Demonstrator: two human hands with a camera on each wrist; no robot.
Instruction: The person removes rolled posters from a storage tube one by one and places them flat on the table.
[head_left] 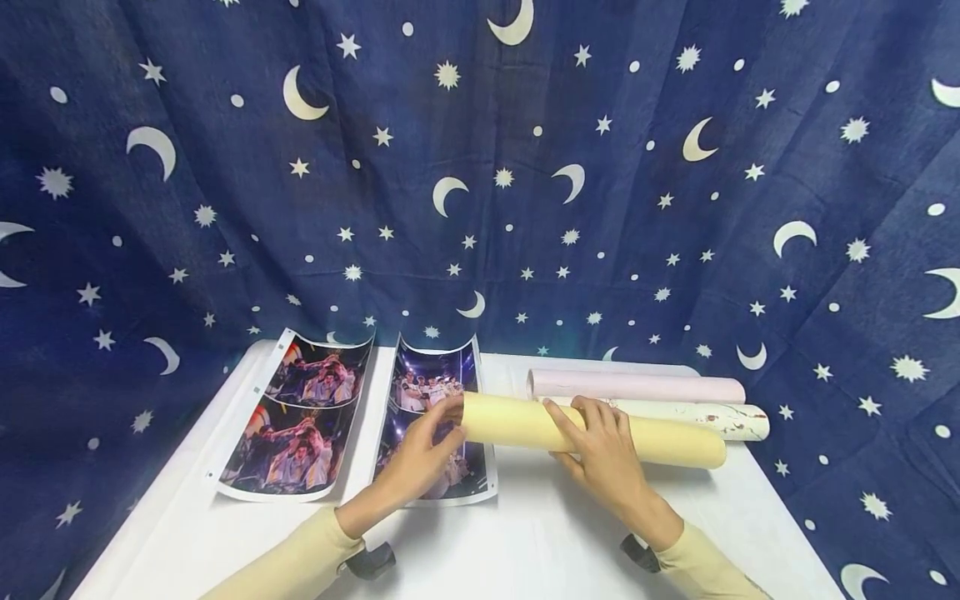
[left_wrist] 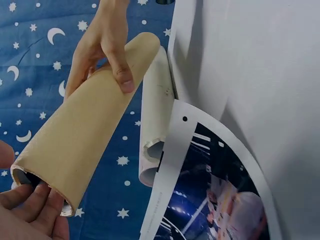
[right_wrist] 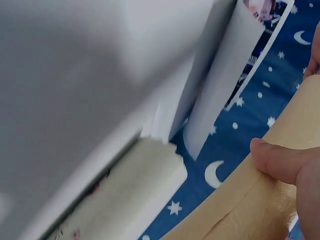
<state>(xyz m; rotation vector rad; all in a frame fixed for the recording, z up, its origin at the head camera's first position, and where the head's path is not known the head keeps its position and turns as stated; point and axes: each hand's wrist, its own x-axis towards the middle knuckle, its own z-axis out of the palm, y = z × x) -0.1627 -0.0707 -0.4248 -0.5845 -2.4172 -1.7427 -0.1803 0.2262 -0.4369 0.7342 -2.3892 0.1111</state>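
A pale yellow paper roll (head_left: 517,422) is raised above the white table, slanting a little down to the right. My left hand (head_left: 420,454) holds its left end. In the left wrist view, the fingers (left_wrist: 37,207) of that hand reach into the roll's hollow end. My right hand (head_left: 603,450) grips the roll around its middle, and in the right wrist view its thumb (right_wrist: 282,162) lies along the outside. Behind the roll are a pink roll (head_left: 637,386) and a cream roll with a floral pattern (head_left: 697,417), side by side and partly hidden.
Two curling printed photo sheets lie on the white table (head_left: 525,533): the left sheet (head_left: 300,433) and the right sheet (head_left: 438,392), which is partly behind my left hand. A dark blue curtain (head_left: 420,108) with moons and stars hangs behind the table.
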